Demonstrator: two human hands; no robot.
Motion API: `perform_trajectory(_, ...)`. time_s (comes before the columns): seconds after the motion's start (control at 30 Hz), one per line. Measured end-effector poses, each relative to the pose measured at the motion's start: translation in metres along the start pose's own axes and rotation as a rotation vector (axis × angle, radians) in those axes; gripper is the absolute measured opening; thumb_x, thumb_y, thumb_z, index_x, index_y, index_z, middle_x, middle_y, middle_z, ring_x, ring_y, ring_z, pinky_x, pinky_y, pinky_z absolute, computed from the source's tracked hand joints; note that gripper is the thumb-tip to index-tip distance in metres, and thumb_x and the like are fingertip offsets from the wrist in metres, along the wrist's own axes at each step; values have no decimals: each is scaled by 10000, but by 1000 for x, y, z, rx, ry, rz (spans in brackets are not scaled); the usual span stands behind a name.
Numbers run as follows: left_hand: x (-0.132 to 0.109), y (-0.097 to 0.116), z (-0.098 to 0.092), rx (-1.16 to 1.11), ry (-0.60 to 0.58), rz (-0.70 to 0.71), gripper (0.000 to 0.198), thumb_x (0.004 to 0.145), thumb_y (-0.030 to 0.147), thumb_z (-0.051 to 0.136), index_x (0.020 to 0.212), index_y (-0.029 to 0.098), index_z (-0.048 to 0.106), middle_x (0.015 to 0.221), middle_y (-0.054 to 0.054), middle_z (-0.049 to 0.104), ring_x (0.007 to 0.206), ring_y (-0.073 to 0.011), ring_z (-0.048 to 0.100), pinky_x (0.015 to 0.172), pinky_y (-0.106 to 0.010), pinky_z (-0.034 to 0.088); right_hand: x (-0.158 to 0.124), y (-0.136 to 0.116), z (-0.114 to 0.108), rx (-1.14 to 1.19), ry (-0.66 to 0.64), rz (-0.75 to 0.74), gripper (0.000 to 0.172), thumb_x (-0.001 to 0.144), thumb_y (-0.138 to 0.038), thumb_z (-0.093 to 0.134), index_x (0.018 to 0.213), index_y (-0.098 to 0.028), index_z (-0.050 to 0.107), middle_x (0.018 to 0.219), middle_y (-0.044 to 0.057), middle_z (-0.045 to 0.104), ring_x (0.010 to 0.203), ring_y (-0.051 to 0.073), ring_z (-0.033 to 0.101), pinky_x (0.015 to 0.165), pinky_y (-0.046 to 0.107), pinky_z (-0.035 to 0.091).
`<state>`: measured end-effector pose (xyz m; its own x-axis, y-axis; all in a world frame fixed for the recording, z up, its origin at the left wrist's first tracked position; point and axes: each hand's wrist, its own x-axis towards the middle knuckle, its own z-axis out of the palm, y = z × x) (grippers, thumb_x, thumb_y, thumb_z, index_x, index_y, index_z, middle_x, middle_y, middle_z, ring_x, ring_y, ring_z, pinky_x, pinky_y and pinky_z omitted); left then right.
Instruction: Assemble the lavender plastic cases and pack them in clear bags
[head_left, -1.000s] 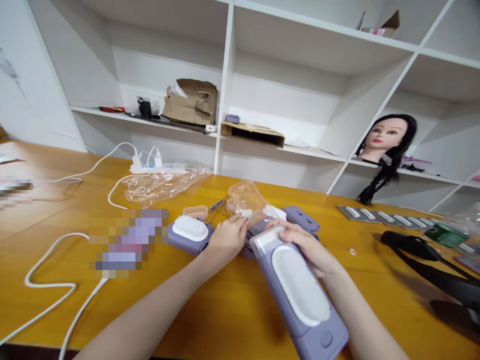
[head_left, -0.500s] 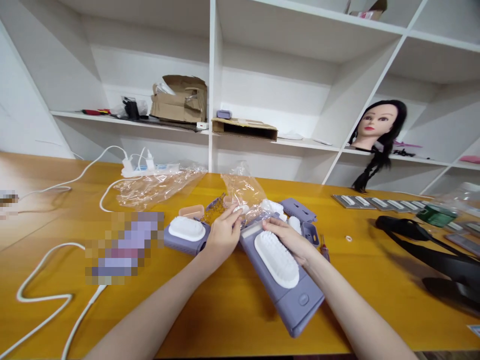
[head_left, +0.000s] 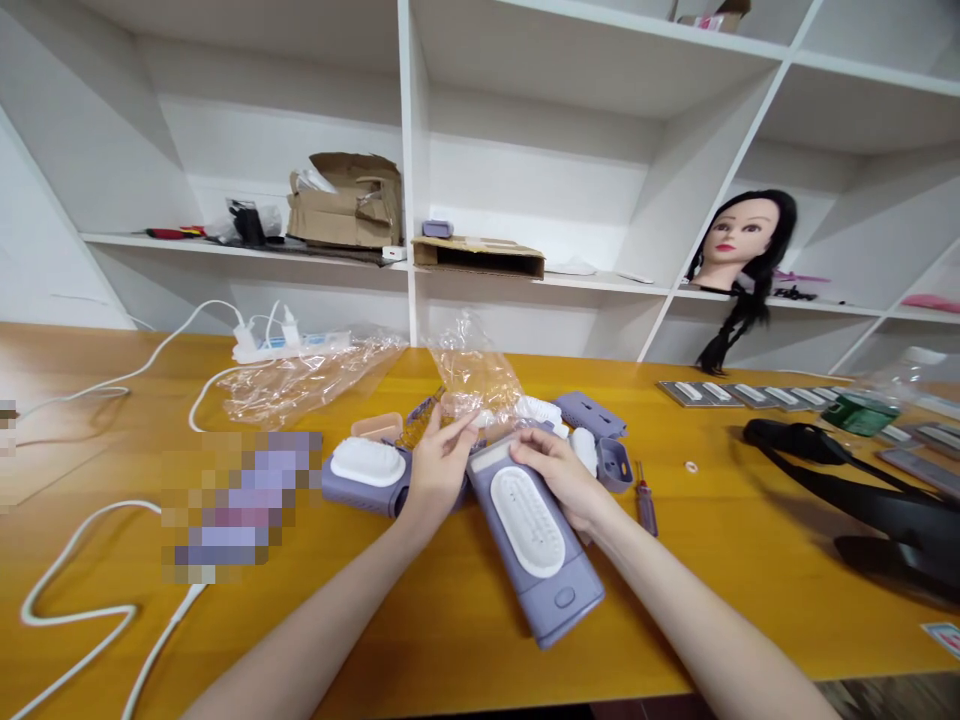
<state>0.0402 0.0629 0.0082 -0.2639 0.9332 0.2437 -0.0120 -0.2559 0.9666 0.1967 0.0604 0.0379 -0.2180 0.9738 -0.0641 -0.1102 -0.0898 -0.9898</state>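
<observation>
My right hand point(head_left: 562, 470) grips the upper end of a lavender rectangular device point(head_left: 506, 560), thumb on its front and fingers around the far side. The device has a white oval bristled pad point(head_left: 529, 522) facing me and an oval button near its lower end. My left hand point(head_left: 441, 468) is beside the device's top, its fingertips at a small white piece point(head_left: 485, 420) that it seems to pinch. To the left of that hand lies a second lavender device point(head_left: 360, 494) with its white oval pad point(head_left: 367, 461) upward. Behind my hands is a crumpled clear plastic bag point(head_left: 471, 365).
Lavender housings point(head_left: 591, 414), white bristled parts point(head_left: 541, 412) and a screwdriver point(head_left: 646, 508) lie around the hands. At left are a pixelated lavender object point(head_left: 255, 500) and white cables point(head_left: 79, 612). Black headgear point(head_left: 847, 500) sits at right. White shelves hold a mannequin head point(head_left: 739, 240) and cardboard.
The held device has tilted, so its oval pad faces me more squarely, and its lower end has swung left. My left hand stays close to its top. The view has shifted slightly.
</observation>
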Motion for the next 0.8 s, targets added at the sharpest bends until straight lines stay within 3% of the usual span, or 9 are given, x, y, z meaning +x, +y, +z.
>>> perform_trajectory(0.13, -5, 8, 5, -147, -72, -139, 394, 773, 307, 610, 1136, 160, 648, 1083, -126, 688, 1007, -262, 638, 847, -377, 506, -2, -1, 2, 34, 16, -23, 308, 630, -377, 752, 797, -196, 568, 673, -42, 606, 593, 116, 551, 602, 253, 421)
perform_trajectory(0.3, -3, 15, 4, -419, 26, -291, 357, 764, 178, 566, 1117, 149, 610, 960, -88, 709, 784, -180, 689, 739, -290, 531, -8, -4, 7, 30, 15, -26, 327, 621, -371, 764, 796, -194, 552, 641, -42, 594, 548, 109, 534, 554, 240, 407)
perform_trajectory(0.47, 4, 11, 0, -431, 75, -250, 404, 791, 85, 443, 1167, 150, 576, 1145, -102, 644, 791, -149, 694, 853, -310, 505, -15, -7, 9, -10, -48, -14, 355, 621, -380, 769, 839, -180, 572, 638, -41, 602, 531, 93, 517, 525, 219, 384)
perform_trajectory(0.67, -4, 0, 5, -392, -27, -83, 652, 737, 79, 507, 1365, 215, 391, 1171, -86, 651, 908, -163, 663, 853, -288, 483, -8, -4, 2, -20, 87, -53, 346, 607, -399, 761, 785, -186, 555, 626, -42, 584, 543, 109, 516, 548, 246, 395)
perform_trajectory(0.73, -7, -1, 7, -408, -28, -112, 707, 698, 85, 549, 1367, 226, 369, 1100, -63, 686, 908, -155, 651, 838, -270, 473, -5, -2, 1, -17, 129, -76, 331, 603, -394, 759, 760, -190, 553, 635, -45, 573, 564, 112, 511, 564, 247, 393)
perform_trajectory(0.8, -10, -1, 8, -452, -47, -229, 624, 676, 130, 578, 1284, 198, 456, 1001, -57, 713, 862, -158, 652, 792, -263, 479, -2, 0, 0, -19, 162, -94, 321, 598, -387, 759, 745, -192, 551, 639, -45, 561, 576, 115, 500, 563, 246, 383)
